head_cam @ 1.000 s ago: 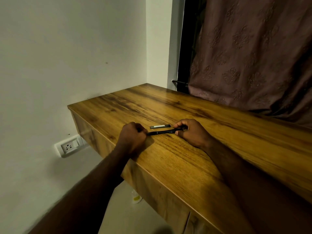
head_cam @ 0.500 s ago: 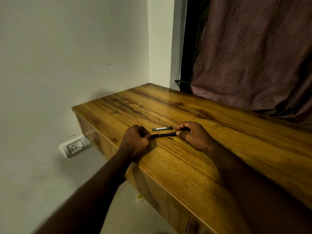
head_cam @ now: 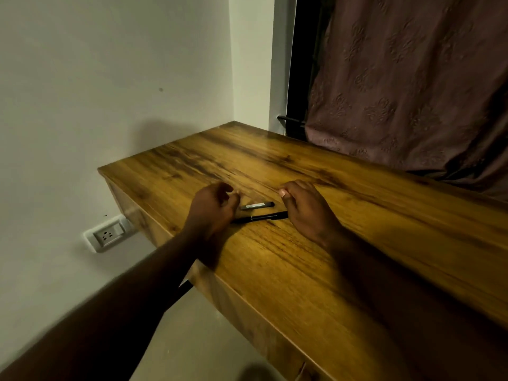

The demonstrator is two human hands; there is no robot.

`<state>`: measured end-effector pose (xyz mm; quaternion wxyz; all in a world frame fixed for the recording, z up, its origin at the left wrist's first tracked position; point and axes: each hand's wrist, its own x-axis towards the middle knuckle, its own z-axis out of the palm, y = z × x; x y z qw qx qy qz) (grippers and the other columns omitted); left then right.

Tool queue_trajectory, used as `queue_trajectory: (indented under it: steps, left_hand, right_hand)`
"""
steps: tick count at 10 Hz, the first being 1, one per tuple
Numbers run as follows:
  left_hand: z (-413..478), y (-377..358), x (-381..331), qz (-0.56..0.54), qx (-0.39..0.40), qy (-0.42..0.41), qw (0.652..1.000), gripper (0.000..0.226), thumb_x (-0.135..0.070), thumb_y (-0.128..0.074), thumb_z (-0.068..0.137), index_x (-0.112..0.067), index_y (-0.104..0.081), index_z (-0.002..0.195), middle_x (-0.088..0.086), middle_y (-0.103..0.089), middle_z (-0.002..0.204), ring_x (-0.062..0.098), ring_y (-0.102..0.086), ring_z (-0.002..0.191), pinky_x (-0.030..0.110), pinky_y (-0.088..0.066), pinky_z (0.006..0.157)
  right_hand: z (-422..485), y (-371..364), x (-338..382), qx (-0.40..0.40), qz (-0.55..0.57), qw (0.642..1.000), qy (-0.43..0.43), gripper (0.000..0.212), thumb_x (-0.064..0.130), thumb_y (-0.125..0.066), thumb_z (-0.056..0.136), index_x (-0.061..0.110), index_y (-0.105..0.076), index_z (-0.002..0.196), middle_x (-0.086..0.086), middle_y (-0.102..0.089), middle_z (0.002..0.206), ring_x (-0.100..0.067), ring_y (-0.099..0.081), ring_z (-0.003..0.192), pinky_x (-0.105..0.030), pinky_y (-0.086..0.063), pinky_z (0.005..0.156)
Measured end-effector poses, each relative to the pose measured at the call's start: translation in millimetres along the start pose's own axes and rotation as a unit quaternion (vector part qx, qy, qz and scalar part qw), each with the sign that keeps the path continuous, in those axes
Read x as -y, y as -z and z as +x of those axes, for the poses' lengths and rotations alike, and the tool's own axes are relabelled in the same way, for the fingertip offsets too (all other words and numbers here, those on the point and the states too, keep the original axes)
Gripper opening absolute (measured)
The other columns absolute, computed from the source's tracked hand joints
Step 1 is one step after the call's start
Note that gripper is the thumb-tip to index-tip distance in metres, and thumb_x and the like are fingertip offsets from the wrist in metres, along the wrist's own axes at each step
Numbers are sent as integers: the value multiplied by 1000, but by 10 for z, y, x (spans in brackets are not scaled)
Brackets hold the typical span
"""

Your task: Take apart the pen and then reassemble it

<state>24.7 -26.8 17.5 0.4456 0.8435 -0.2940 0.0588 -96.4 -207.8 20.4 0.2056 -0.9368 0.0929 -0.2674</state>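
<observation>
Fingers [head_cam: 231, 199] loose, flanking pen [head_cam: 259, 217].

A wooden table [head_cam: 343, 243] stands in the corner of a room with white walls. A thin black pen [head_cam: 259, 217] lies flat on the table. Just behind it lies the pen cap [head_cam: 257, 205], dark with a shiny silver clip, and the two are not touching. The left hand [head_cam: 213, 209] is at the left end of the pen, with its fingers curled loosely and holding nothing. The right hand [head_cam: 308, 207] is at the right end of the pen, fingers spread a little, holding nothing too. A wall socket [head_cam: 107, 235] sits low on the left wall. A brownish curtain [head_cam: 412, 83] with a flower pattern hangs behind the table.
</observation>
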Motion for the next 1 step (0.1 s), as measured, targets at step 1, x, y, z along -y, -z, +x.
queue_trajectory:
  steps: [1]
  left_hand:
    - [288,-22,-98,90,3,-101,991,33,-38,-58,90,-11,-67,106,8,-70,96,21,-64,88,35,-54,76]
  right_hand:
    - [313,45,50,-6,-24,1000,3,34,34,-40,100,16,-57,123,-5,-59,125,-22,-48,118,-38,-41,96]
